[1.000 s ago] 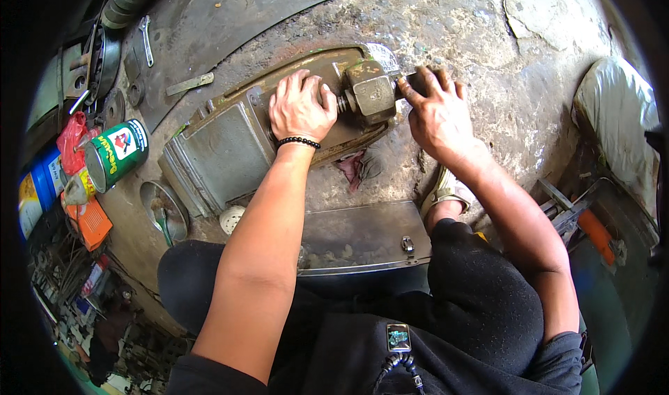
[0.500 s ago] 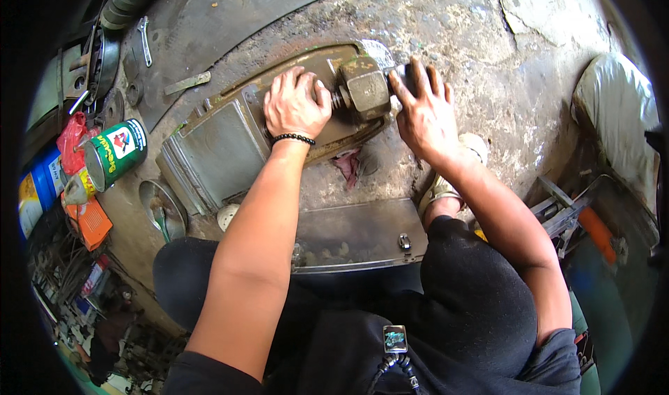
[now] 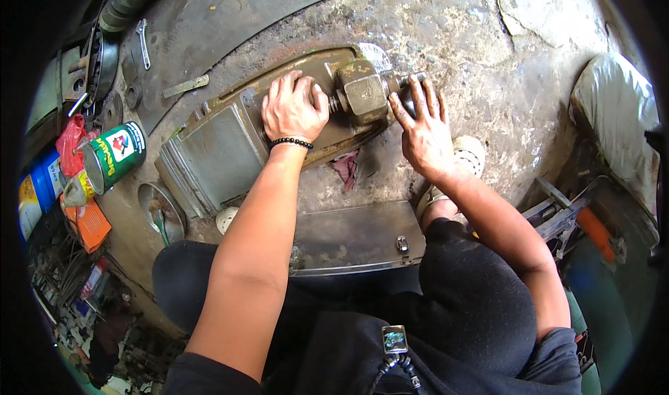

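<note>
A grey-brown cast metal vise body (image 3: 223, 154) lies slantwise on the floor before me. At its right end sits a heavy squared block (image 3: 364, 92) with a threaded screw (image 3: 335, 103) running through it. My left hand (image 3: 295, 109), a black bead bracelet at its wrist, is curled over the screw left of the block; its palm hides what lies beneath. To the right of the block, my right hand (image 3: 425, 126) lies with straight, slightly spread fingers against the screw's dark outer end. Those fingertips look blackened.
An adjustable wrench (image 3: 143, 44) and flat metal bar (image 3: 186, 86) lie at far left. Nearer are a green can (image 3: 115, 156) and a metal bowl (image 3: 178, 217) holding a green-handled brush. A reddish rag (image 3: 346, 169) and metal toolbox (image 3: 355, 238) lie between my feet and the vise.
My right hand has shifted slightly down and left, its fingers straighter, and more of the shaft shows beside the block. My left hand stays nearly where it was.
</note>
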A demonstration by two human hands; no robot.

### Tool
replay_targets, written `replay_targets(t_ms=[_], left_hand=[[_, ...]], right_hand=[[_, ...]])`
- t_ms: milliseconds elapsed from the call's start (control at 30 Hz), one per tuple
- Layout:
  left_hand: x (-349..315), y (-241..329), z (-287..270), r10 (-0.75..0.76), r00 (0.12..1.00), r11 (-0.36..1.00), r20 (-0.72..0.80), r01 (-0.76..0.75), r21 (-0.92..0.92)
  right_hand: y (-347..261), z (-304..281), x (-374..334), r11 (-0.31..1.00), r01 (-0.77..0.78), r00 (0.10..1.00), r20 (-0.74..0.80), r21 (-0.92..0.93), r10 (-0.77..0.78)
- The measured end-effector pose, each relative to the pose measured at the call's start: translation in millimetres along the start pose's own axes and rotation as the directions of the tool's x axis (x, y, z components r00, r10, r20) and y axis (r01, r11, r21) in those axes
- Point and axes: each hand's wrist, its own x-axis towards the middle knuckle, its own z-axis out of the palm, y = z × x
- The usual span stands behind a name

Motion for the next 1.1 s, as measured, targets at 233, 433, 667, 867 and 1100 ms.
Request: replay_targets(t_ms=[233, 433, 667, 867, 1100], left_hand=[[-1, -2, 1, 0.015, 1.0, 1.0, -0.008, -0.015, 0.008], [0, 0, 0, -0.007, 1.0, 0.999, 0.024, 0.006, 0.031], [1, 0, -1, 0.011, 1.0, 1.0, -0.006, -0.011, 0.011], [4, 0, 0, 0.023, 1.0, 1.0, -0.005, -0.023, 0.012], [1, 0, 0, 0.021, 1.0, 1.0, -0.01, -0.021, 0.02]], right_hand=[[6, 3, 22, 0.996, -0.042, 0.982, -0.179, 0.073, 0.054], [0, 1, 20, 0.997, -0.042, 0.999, -0.016, 0.069, 0.043], [-6, -3, 23, 0.997, -0.078, 0.994, 0.073, 0.017, 0.077], [-7, -4, 25, 0.996, -0.068, 0.996, -0.048, 0.055, 0.07], [-6, -1, 24, 0.988, -0.063, 0.993, -0.09, 0.138, 0.076]])
